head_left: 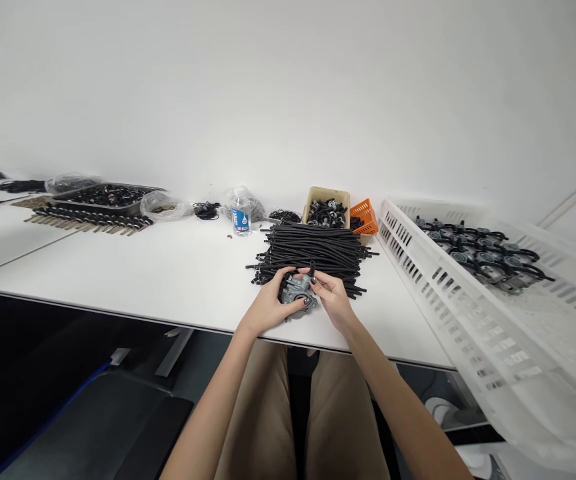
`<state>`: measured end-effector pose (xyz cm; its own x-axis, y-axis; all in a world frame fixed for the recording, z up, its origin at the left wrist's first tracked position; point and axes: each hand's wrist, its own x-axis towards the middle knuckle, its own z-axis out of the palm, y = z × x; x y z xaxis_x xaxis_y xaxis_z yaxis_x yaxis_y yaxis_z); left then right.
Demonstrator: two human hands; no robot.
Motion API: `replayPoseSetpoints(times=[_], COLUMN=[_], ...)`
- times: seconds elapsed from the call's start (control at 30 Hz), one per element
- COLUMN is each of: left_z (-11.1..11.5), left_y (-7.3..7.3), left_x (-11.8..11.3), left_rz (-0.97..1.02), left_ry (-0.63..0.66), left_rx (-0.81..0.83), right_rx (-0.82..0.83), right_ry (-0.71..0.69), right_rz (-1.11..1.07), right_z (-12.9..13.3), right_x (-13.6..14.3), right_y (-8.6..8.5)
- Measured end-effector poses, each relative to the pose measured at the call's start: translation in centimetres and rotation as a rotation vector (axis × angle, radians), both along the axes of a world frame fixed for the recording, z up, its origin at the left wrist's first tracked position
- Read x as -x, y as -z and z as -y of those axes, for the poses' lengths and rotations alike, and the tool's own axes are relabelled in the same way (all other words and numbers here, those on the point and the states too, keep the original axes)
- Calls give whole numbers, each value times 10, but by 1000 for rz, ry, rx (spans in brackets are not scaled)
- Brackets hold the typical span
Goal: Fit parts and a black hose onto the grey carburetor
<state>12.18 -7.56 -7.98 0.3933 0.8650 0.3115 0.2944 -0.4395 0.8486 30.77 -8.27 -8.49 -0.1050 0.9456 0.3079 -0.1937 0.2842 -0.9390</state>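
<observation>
My left hand (267, 303) grips a small grey metal carburetor-like part (297, 292) just above the white table (168, 273), close to its front edge. My right hand (332, 297) pinches the end of a short black rubber hose (312, 270) at the top of that part. Right behind both hands lies a big pile of black rubber hoses (318, 250).
A large white slotted crate (473, 327) at the right holds several grey parts with hoses (483, 253). Behind the pile stand a beige bin (327, 200), an orange basket (365, 215) and a clear bottle (241, 213). A metal tray (103, 195) and rows of black pieces (88, 219) sit far left.
</observation>
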Motion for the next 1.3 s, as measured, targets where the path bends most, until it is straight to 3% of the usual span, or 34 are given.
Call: replayPoseSetpoints(times=[0.3,0.7,1.3], left_z=[0,0,-1], left_y=[0,0,2], left_x=[1,0,0], left_rz=[-16,-21,-14], left_ry=[-9,-13,-14], left_rx=[1,11,-4], right_rx=[0,18,81], right_ry=[39,-14,62], right_rz=[10,-33,-27], right_z=[-3,0,-3], right_x=[0,0,6], right_y=[3,1,-1])
